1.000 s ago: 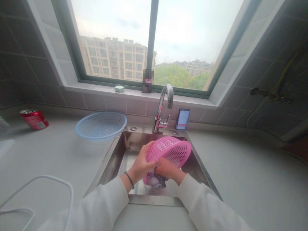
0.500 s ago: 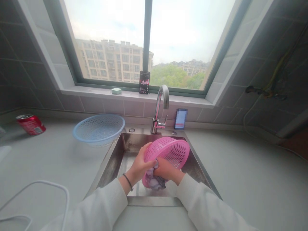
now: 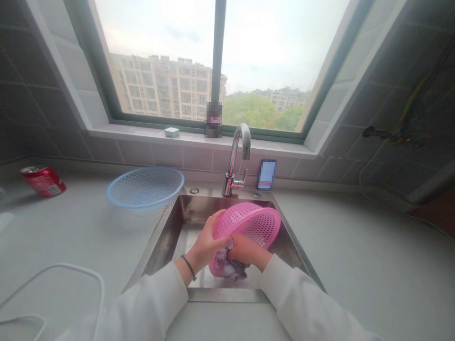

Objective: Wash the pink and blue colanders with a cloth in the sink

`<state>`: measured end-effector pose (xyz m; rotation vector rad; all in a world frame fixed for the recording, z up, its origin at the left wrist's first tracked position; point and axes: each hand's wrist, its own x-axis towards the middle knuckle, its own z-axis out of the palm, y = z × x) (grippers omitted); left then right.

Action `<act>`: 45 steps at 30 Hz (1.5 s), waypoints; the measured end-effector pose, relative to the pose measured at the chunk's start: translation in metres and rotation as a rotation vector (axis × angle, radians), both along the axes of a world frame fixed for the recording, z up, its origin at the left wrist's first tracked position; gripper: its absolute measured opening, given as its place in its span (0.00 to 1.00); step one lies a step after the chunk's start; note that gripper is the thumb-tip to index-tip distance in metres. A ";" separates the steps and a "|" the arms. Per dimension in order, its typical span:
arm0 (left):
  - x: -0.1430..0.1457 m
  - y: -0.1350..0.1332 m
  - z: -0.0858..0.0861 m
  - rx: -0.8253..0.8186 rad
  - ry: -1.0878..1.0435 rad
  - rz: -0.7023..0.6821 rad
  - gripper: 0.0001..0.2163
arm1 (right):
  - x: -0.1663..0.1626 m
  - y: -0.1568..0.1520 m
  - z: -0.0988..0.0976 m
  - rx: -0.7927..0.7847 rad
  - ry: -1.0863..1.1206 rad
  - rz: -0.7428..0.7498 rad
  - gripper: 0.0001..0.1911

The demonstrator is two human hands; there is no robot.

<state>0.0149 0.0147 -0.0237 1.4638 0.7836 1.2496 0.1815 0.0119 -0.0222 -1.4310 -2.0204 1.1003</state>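
Note:
A pink plastic basket (image 3: pixel 261 222) with a perforated wall is held tilted over the steel sink (image 3: pixel 161 251). My left hand (image 3: pixel 208 239) grips its left side, with the thumb over the rim. Inside the basket, my right hand (image 3: pixel 245 248) is closed on a wet grey-white cloth (image 3: pixel 231 267), pressed near the rim; its fingertips are hidden. Part of the cloth hangs below my hands.
A chrome faucet (image 3: pixel 236 161) rises behind the sink. To the left are a blue basket (image 3: pixel 145 189) and a red can (image 3: pixel 43 181). One blurred phone (image 3: pixel 267 174) leans at the wall; a white cable (image 3: pixel 71 269) lies front left.
The hanging end of the cloth has shifted slightly to the right. My hands and the pink basket are almost where they were.

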 end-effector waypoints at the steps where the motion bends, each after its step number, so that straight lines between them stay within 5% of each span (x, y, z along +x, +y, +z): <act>1: 0.000 0.000 0.001 0.007 0.012 -0.002 0.41 | 0.000 0.000 -0.001 0.008 0.023 -0.003 0.21; 8: -0.002 0.003 0.002 0.000 0.039 -0.008 0.42 | 0.000 -0.003 0.014 0.025 0.520 0.011 0.20; 16: -0.002 -0.001 0.002 0.018 0.085 -0.040 0.40 | 0.001 -0.003 0.008 -0.032 0.001 0.057 0.19; 22: -0.001 0.002 0.002 0.000 0.060 -0.009 0.41 | 0.000 -0.004 0.019 -0.087 0.545 0.073 0.16; 28: 0.001 0.002 -0.002 -0.034 0.002 -0.011 0.41 | 0.001 -0.003 0.015 -0.040 0.012 0.053 0.20; 32: 0.000 0.002 -0.002 -0.025 0.037 -0.012 0.41 | 0.000 -0.003 0.011 -0.029 0.057 0.053 0.21; 38: -0.001 0.006 -0.001 -0.028 0.038 0.006 0.41 | -0.001 -0.001 0.015 -0.007 0.494 0.053 0.19; 43: 0.000 0.001 -0.002 -0.021 0.023 -0.044 0.40 | 0.001 0.001 0.003 -0.045 -0.009 0.077 0.21; 45: 0.000 -0.001 -0.001 -0.005 0.042 -0.066 0.40 | 0.003 0.002 -0.002 -0.026 -0.036 0.052 0.23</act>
